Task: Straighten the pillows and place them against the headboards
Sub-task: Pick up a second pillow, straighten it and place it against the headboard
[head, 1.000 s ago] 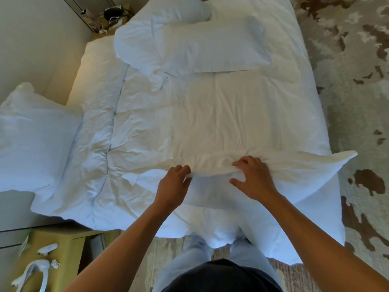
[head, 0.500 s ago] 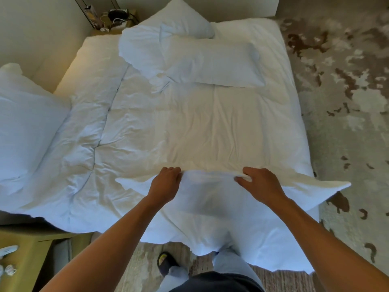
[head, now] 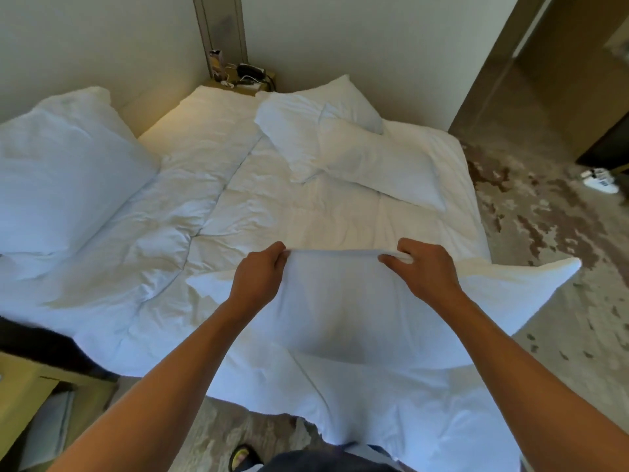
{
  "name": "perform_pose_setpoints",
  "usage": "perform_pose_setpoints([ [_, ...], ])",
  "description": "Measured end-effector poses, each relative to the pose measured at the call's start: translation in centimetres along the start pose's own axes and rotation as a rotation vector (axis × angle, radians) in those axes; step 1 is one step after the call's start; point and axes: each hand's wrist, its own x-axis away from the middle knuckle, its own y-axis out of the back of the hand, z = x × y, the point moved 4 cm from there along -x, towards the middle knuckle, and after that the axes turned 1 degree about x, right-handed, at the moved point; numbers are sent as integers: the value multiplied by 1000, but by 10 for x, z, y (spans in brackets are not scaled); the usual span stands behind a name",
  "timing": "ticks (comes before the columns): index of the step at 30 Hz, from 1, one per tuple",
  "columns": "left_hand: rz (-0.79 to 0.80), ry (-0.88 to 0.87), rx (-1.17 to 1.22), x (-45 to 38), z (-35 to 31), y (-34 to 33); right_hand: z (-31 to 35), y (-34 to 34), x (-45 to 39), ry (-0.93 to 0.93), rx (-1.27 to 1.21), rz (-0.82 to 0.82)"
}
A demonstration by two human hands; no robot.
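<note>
You get a bright, soft daylight over the white duvet [head: 306,212], with a warm yellowish glow along the bed's far left edge near the wall [head: 102,46]. Soft bluish shadows sit in the creases; no harsh glare. The wide lens bends the walls at the edges, and the carpet [head: 544,233] at right looks smeared.

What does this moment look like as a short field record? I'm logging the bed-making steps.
held pillow: gripped at its top edge, at the foot of the bed
left hand: shut on the top edge
right hand: shut on the top edge
far pillows: two, overlapping, skewed across the bed
left pillow: propped up at the bed's left side
duvet: wrinkled, white
nightstand: in the far corner, cluttered
slippers: on the carpet, right
</note>
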Motion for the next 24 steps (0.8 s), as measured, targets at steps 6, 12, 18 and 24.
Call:
perform_pose_setpoints([
  [6, -136, 73, -78, 22, 88, 101, 126, -36, -30, 136, 7, -1],
  [12, -162, 256, -101, 72, 180, 168, 229, -115, -39, 238, -43, 143],
  [18, -243, 354, -64, 99, 237, 224, 324, -150, -60, 367, -58, 173],
  [24, -319, 429, -79, 85, 271, 261, 386, -169, -104, 433, -49, 156],
])
